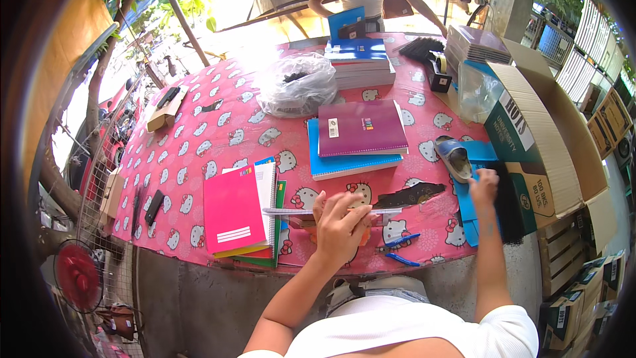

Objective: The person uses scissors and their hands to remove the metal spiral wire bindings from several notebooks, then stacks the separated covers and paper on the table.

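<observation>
White and seen edge-on in the head view, a thin notebook (291, 212) runs left to right by the near side of the bench (218, 132), held under the left hand's (341, 223) slightly spread, bent fingers. Well to its right, the right hand (483, 189) is nearer the blue-grey shoe-shaped object (454, 159), which slants far-left to near-right; its fingers gather at that near end, grip unclear.

The surface (218, 119) left of the purple notebook (363, 127) gave free passage; in front of it the edge-on notebook (288, 211) barred the way, behind it the blue-covered notebook stack (361, 69).
</observation>
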The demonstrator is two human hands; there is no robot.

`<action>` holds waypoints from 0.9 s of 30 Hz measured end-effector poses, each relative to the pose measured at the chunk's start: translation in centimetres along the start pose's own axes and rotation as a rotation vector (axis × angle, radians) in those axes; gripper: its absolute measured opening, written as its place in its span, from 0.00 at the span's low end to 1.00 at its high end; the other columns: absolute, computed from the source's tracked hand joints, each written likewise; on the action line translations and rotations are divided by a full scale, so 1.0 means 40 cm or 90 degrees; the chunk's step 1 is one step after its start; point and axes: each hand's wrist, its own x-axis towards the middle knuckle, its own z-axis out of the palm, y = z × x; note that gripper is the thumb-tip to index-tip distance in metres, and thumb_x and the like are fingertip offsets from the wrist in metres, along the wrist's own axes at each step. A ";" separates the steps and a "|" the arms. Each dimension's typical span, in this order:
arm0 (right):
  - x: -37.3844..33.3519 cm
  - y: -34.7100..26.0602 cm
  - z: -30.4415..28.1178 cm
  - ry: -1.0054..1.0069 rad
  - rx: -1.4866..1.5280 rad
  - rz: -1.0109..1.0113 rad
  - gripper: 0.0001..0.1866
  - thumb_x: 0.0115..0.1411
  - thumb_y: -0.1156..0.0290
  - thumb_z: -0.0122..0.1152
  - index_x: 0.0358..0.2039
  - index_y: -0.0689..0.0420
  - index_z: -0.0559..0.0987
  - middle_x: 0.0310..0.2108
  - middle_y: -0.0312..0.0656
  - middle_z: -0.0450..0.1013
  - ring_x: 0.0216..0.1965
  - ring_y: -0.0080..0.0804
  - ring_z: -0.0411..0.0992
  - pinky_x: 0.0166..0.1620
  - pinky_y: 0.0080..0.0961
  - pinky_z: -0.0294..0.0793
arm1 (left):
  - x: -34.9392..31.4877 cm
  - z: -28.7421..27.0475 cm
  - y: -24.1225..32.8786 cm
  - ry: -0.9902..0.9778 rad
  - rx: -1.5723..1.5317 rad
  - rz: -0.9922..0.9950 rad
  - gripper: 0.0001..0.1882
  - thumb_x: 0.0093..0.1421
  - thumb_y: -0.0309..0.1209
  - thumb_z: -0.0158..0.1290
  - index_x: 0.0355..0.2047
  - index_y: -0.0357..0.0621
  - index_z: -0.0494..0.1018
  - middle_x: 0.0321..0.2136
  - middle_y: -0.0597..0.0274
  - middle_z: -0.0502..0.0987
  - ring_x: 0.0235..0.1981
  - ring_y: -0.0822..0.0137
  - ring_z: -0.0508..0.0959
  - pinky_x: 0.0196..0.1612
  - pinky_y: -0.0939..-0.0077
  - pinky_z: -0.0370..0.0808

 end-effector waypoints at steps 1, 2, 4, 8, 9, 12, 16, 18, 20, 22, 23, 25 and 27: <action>0.010 0.055 0.002 -0.038 -0.083 0.068 0.14 0.48 0.69 0.69 0.33 0.57 0.75 0.30 0.45 0.72 0.40 0.46 0.72 0.44 0.40 0.71 | 0.019 0.003 0.009 0.044 0.002 0.008 0.05 0.51 0.34 0.60 0.27 0.50 0.79 0.40 0.66 0.77 0.45 0.62 0.74 0.59 0.56 0.53; 0.014 0.110 0.019 -0.079 -0.163 0.136 0.13 0.49 0.68 0.69 0.34 0.56 0.75 0.32 0.46 0.72 0.41 0.48 0.72 0.46 0.41 0.71 | 0.022 0.006 0.009 0.041 -0.001 0.009 0.05 0.51 0.34 0.60 0.27 0.50 0.79 0.40 0.66 0.77 0.45 0.62 0.74 0.59 0.56 0.53; 0.013 0.232 0.087 -0.146 -0.136 0.175 0.14 0.50 0.67 0.68 0.34 0.57 0.75 0.35 0.48 0.71 0.42 0.50 0.71 0.47 0.41 0.71 | 0.035 0.021 0.006 0.027 -0.040 -0.007 0.06 0.51 0.34 0.61 0.29 0.50 0.79 0.36 0.67 0.78 0.42 0.64 0.75 0.58 0.56 0.54; 0.031 0.219 0.082 -0.294 -0.078 0.199 0.11 0.51 0.72 0.63 0.34 0.60 0.74 0.41 0.53 0.69 0.43 0.54 0.70 0.47 0.43 0.71 | 0.028 0.022 0.000 0.022 -0.041 -0.030 0.06 0.51 0.34 0.61 0.30 0.50 0.79 0.30 0.69 0.79 0.35 0.67 0.76 0.57 0.57 0.56; 0.040 0.203 0.068 -0.286 -0.074 0.197 0.11 0.51 0.72 0.63 0.34 0.60 0.74 0.41 0.53 0.69 0.43 0.54 0.70 0.47 0.43 0.71 | 0.029 0.014 0.008 0.015 -0.042 -0.056 0.07 0.52 0.35 0.60 0.31 0.51 0.79 0.27 0.70 0.79 0.32 0.68 0.76 0.56 0.58 0.56; 0.049 0.182 0.053 -0.170 -0.019 0.181 0.12 0.49 0.79 0.57 0.37 0.62 0.75 0.41 0.53 0.69 0.42 0.54 0.70 0.47 0.41 0.71 | 0.059 -0.004 0.036 -0.012 -0.030 -0.075 0.08 0.52 0.36 0.60 0.33 0.52 0.80 0.25 0.71 0.79 0.28 0.68 0.75 0.54 0.59 0.57; 0.059 0.094 0.035 -0.082 0.118 -0.017 0.20 0.53 0.78 0.56 0.48 0.58 0.76 0.39 0.49 0.70 0.41 0.49 0.71 0.44 0.38 0.71 | 0.055 0.026 0.011 0.009 0.006 -0.012 0.08 0.52 0.39 0.61 0.31 0.54 0.81 0.26 0.71 0.79 0.30 0.68 0.75 0.53 0.60 0.57; 0.041 -0.127 -0.097 -0.115 0.284 -0.085 0.13 0.53 0.73 0.62 0.41 0.58 0.80 0.28 0.48 0.73 0.31 0.43 0.74 0.36 0.34 0.72 | 0.053 0.020 0.009 0.012 0.003 -0.046 0.07 0.52 0.39 0.61 0.28 0.54 0.81 0.27 0.70 0.79 0.32 0.68 0.76 0.53 0.60 0.57; -0.014 -0.252 -0.184 -0.208 0.528 -0.139 0.11 0.51 0.77 0.64 0.37 0.59 0.81 0.28 0.42 0.74 0.27 0.28 0.72 0.30 0.23 0.70 | 0.063 0.041 0.003 0.046 -0.021 -0.030 0.07 0.51 0.36 0.62 0.28 0.50 0.81 0.27 0.69 0.80 0.31 0.70 0.77 0.54 0.63 0.56; -0.068 -0.332 -0.226 -0.264 0.646 -0.136 0.11 0.50 0.79 0.65 0.37 0.59 0.82 0.28 0.39 0.74 0.26 0.24 0.71 0.29 0.20 0.69 | 0.062 0.050 0.003 0.033 -0.033 -0.038 0.06 0.51 0.36 0.62 0.28 0.50 0.81 0.26 0.69 0.80 0.31 0.70 0.77 0.54 0.64 0.57; -0.077 -0.358 -0.241 -0.265 0.659 -0.149 0.11 0.49 0.80 0.66 0.36 0.59 0.82 0.28 0.38 0.74 0.26 0.23 0.71 0.29 0.20 0.69 | 0.065 0.056 0.005 0.038 -0.044 -0.033 0.06 0.51 0.35 0.62 0.28 0.49 0.81 0.26 0.69 0.80 0.30 0.70 0.76 0.53 0.66 0.57; -0.081 -0.372 -0.249 -0.269 0.675 -0.161 0.11 0.49 0.81 0.66 0.35 0.59 0.82 0.28 0.36 0.74 0.26 0.21 0.70 0.29 0.19 0.69 | 0.066 0.050 0.007 0.018 -0.039 -0.042 0.07 0.52 0.36 0.61 0.28 0.49 0.80 0.26 0.70 0.79 0.30 0.69 0.76 0.53 0.65 0.58; -0.075 -0.373 -0.247 -0.214 0.658 -0.180 0.11 0.48 0.81 0.67 0.34 0.58 0.82 0.27 0.36 0.74 0.26 0.22 0.71 0.29 0.19 0.69 | 0.068 0.046 0.010 0.009 -0.038 -0.045 0.06 0.51 0.35 0.62 0.29 0.49 0.81 0.25 0.70 0.79 0.29 0.71 0.75 0.53 0.67 0.57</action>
